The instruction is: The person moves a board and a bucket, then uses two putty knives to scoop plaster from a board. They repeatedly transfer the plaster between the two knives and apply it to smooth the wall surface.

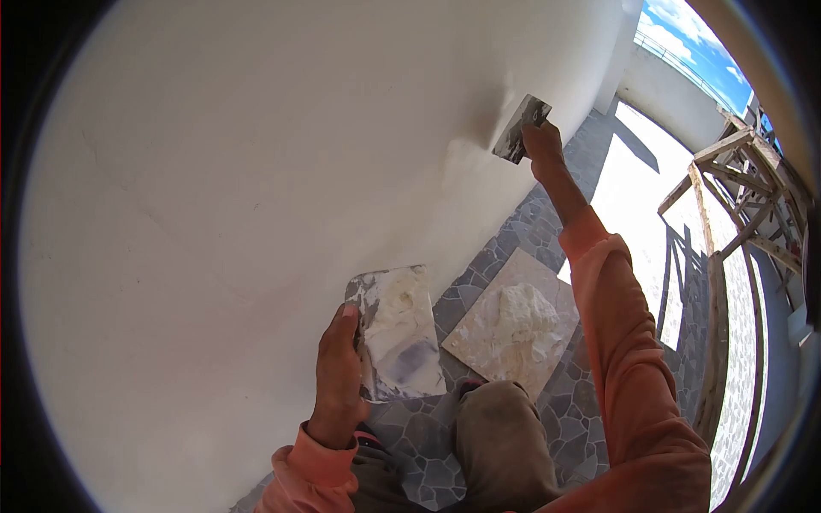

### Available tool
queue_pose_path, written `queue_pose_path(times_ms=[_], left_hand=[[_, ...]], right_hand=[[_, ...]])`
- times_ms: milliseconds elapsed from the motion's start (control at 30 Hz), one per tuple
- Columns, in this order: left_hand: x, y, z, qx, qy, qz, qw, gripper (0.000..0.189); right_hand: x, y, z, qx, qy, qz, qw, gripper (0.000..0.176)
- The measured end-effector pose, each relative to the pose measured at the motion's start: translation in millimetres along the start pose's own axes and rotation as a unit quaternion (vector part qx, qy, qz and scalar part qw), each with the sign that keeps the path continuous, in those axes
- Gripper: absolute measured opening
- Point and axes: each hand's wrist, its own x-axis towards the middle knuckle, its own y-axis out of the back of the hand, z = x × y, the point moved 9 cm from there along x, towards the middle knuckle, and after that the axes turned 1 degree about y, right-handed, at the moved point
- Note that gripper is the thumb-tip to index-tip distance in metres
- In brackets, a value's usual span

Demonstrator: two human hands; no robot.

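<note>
Scraper [518,130], broad-bladed, patchy dark and pale, in right hand [543,144]

Toward one o'clock, we are holding a putty knife [513,135] aslant, its dark blade streaked white; near six o'clock, we are gripping a rectangular plate [366,295], coated with whitish putty [405,301].

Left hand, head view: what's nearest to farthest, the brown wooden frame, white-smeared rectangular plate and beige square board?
1. White-smeared rectangular plate: in the left hand.
2. Beige square board: to the hand's right.
3. Brown wooden frame: far right.
</note>
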Motion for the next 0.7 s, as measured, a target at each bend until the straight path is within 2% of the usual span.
queue_pose_path(times_ms=[67,167,267,367,467,500,567,700], left_hand=[[-2.0,-0.7,1.9,-0.008,-0.006,0.004,1.0,0.037],[-1.5,2.7,5.6,-0.007,-0.005,0.006,1.0,0.036],[0.4,4.0,4.1,-0.015,-0.003,-0.004,1.0,0.036],[0.2,0.4,2.2,-0.017,-0.002,-0.017,1.0,0.035],[-4.0,0.6,9.8,-0.007,-0.013,-0.002,1.0,0.035],[-6.0,0.4,9.8,0.0,-0.011,0.004,1.0,0.034],[-6.0,0.7,7.3,-0.007,-0.006,0.005,1.0,0.034],[0.2,8.0,4.7,0.0,-0.024,-0.003,1.0,0.034]], right_hand=[[23.8,-13.7,10.3,0.121,-0.045,-0.032,0.991,0.03],[33.2,-15.7,-7.9,-0.001,0.01,-0.023,1.0,0.028],[-13.6,-19.2,-59.7,-0.105,0.15,-0.001,0.983,0.027],[-41.2,-16.5,-69.5,-0.179,0.282,-0.006,0.942,0.03],[-29.8,6.1,-61.7,-0.099,0.243,0.015,0.965,0.033],[-12.7,11.6,-49.4,-0.059,0.157,0.031,0.985,0.031],[12.8,15.7,-41.7,-0.116,0.116,0.05,0.985,0.03],[20.0,-0.5,-51.5,-0.088,0.137,0.032,0.986,0.032]])
